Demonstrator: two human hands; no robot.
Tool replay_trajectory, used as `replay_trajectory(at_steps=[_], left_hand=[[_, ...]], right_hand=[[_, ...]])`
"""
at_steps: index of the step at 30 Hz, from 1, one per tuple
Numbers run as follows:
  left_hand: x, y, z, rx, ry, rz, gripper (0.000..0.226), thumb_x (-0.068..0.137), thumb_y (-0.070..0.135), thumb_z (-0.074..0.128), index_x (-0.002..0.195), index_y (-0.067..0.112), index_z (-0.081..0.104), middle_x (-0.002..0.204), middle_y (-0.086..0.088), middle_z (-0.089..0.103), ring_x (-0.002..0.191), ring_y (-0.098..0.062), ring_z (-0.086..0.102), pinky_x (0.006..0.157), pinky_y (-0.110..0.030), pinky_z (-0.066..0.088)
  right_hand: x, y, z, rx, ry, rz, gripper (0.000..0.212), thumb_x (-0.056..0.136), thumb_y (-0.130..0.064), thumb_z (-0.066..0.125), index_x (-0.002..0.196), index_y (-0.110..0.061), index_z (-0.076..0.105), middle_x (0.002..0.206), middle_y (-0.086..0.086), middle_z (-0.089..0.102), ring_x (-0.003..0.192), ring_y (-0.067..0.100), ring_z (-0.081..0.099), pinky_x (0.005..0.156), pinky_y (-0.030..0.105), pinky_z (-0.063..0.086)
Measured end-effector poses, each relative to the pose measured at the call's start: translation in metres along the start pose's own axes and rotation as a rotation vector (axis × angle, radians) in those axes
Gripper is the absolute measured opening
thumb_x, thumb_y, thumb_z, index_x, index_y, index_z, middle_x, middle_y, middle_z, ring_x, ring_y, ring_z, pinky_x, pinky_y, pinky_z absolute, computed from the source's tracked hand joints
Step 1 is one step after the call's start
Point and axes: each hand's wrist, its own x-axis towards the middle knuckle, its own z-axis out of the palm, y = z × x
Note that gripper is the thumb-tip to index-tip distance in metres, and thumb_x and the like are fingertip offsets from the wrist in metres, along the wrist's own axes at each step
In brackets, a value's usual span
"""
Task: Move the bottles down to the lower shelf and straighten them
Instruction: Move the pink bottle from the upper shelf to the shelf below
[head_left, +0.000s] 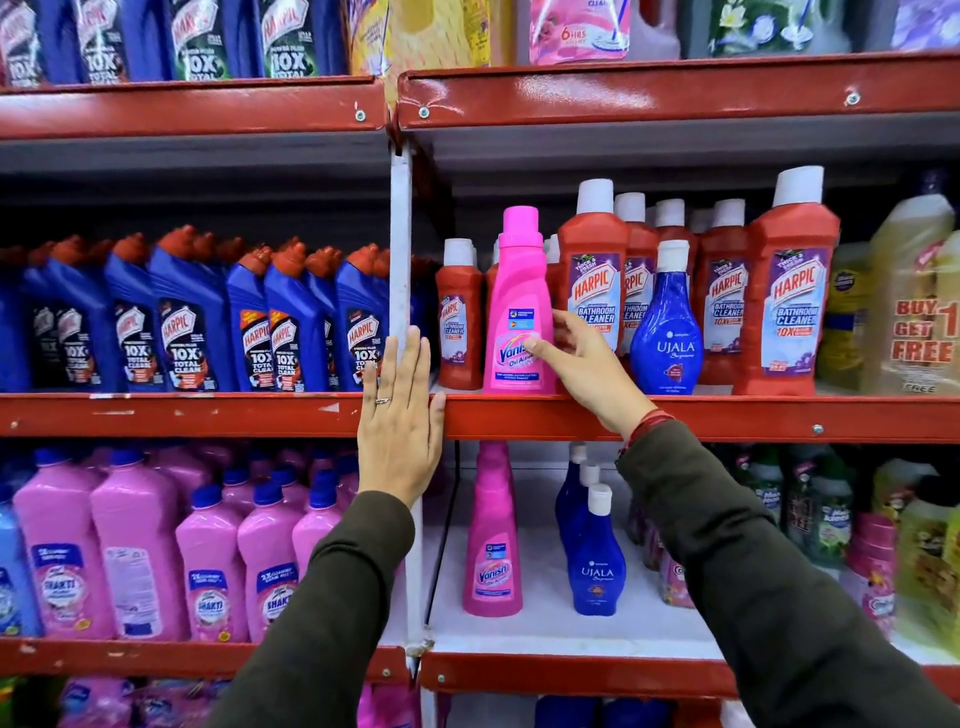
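Observation:
A pink Vanish bottle (517, 291) stands upright at the front of the middle shelf (727, 415), among red Harpic bottles. My right hand (582, 364) touches its right side, thumb on the label, fingers spread behind it. A blue Ujala bottle (667, 332) stands further right on the same shelf. On the lower shelf (545, 629) stand another pink Vanish bottle (492, 540) and up to three blue Ujala bottles (595, 556) in a row. My left hand (400, 415) lies flat and open against the white upright post (401, 249), holding nothing.
Red Harpic bathroom cleaner bottles (787, 291) fill the middle shelf behind. Blue Harpic bottles (187, 322) stand to the left of the post. Pink Shakti bottles (135, 545) line the lower left. Yellow bottles (909, 312) are at the far right.

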Motion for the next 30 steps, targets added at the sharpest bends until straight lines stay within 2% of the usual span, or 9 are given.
replay_trajectory(at_steps=[7,10,12,17,22,25,30], left_hand=[[-0.001,0.000,-0.001,0.012,-0.001,0.002,0.060,0.108,0.031,0.023,0.162,0.007,0.021,0.172,-0.007,0.017,0.160,-0.026,0.011,0.130,-0.047,0.010],[0.000,0.002,-0.002,0.017,-0.011,0.000,0.060,0.108,0.031,0.024,0.162,0.007,0.021,0.171,-0.007,0.017,0.159,-0.025,0.010,0.130,-0.049,0.013],[0.000,0.003,-0.003,0.020,-0.012,-0.004,0.060,0.107,0.031,0.024,0.162,0.006,0.022,0.171,-0.007,0.018,0.159,-0.025,0.011,0.130,-0.049,0.013],[-0.001,0.004,-0.005,0.030,-0.028,-0.010,0.060,0.108,0.032,0.021,0.162,0.006,0.022,0.171,-0.008,0.018,0.159,-0.026,0.011,0.129,-0.050,0.014],[-0.001,0.004,-0.006,0.042,-0.052,-0.027,0.061,0.108,0.033,0.020,0.162,0.006,0.019,0.172,-0.009,0.015,0.160,-0.028,0.009,0.130,-0.048,0.013],[0.001,0.005,-0.008,0.047,-0.062,-0.028,0.061,0.108,0.034,0.019,0.163,0.008,0.015,0.172,-0.008,0.012,0.160,-0.026,0.006,0.131,-0.046,0.009],[-0.009,0.005,-0.013,-0.007,-0.012,-0.034,0.059,0.108,0.032,0.022,0.163,0.010,0.020,0.172,-0.006,0.014,0.160,-0.027,0.008,0.130,-0.038,-0.005]], right_hand=[[0.001,-0.001,0.002,0.015,0.042,-0.056,0.052,0.095,-0.021,0.065,0.142,-0.008,0.047,0.134,0.011,0.062,0.119,0.020,0.064,0.097,0.035,0.056],[0.002,-0.005,-0.001,0.068,0.077,-0.084,0.047,0.096,-0.019,0.064,0.139,-0.009,0.048,0.125,0.004,0.063,0.103,0.005,0.065,0.081,0.016,0.057],[0.004,-0.010,-0.003,0.097,0.093,-0.094,0.045,0.097,-0.017,0.063,0.138,-0.008,0.049,0.120,0.002,0.062,0.096,0.001,0.063,0.075,0.010,0.054],[-0.004,-0.021,-0.004,0.142,0.061,-0.108,0.044,0.096,-0.015,0.063,0.138,-0.006,0.049,0.117,0.003,0.063,0.095,0.002,0.064,0.072,0.010,0.054],[-0.023,-0.020,-0.001,0.148,0.017,-0.103,0.049,0.095,-0.022,0.064,0.140,-0.008,0.049,0.131,0.010,0.064,0.115,0.018,0.065,0.088,0.026,0.058],[-0.039,-0.013,0.003,0.179,0.000,-0.089,0.047,0.095,-0.022,0.065,0.138,-0.009,0.051,0.128,0.009,0.066,0.108,0.013,0.068,0.080,0.021,0.058],[-0.073,0.007,0.011,0.225,-0.005,-0.062,0.048,0.093,-0.022,0.068,0.137,-0.013,0.052,0.124,0.003,0.068,0.108,0.010,0.069,0.081,0.019,0.057]])
